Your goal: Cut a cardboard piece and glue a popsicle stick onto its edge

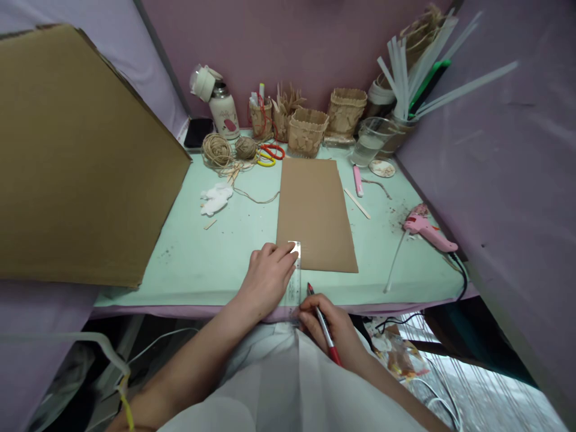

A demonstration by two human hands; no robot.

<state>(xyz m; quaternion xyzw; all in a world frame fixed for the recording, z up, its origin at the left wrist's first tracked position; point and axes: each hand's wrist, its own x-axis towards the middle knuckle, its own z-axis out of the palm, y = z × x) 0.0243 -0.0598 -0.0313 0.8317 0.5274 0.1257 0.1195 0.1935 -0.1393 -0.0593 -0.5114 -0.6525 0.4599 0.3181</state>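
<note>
Pressing a clear ruler (294, 288) onto the near left part of a flat cardboard sheet (315, 207) with the left hand (270, 273), fingers extended across its far end. Pinching a red-and-silver pen (322, 323) between thumb and fingers of the right hand (335, 321), beside the ruler's near end; cannot tell whether touching it. Holding the pen tip just short of the sheet's near edge. Working mid-table, with the sheet flat on a pale green cover (202, 258). Seeing a wooden stick (357, 204) and a pink-handled tool (357, 181) right of the sheet, a pink glue gun (429, 233) farther right, and a white cutout (216, 199) to the left, near twine (216, 150).
</note>
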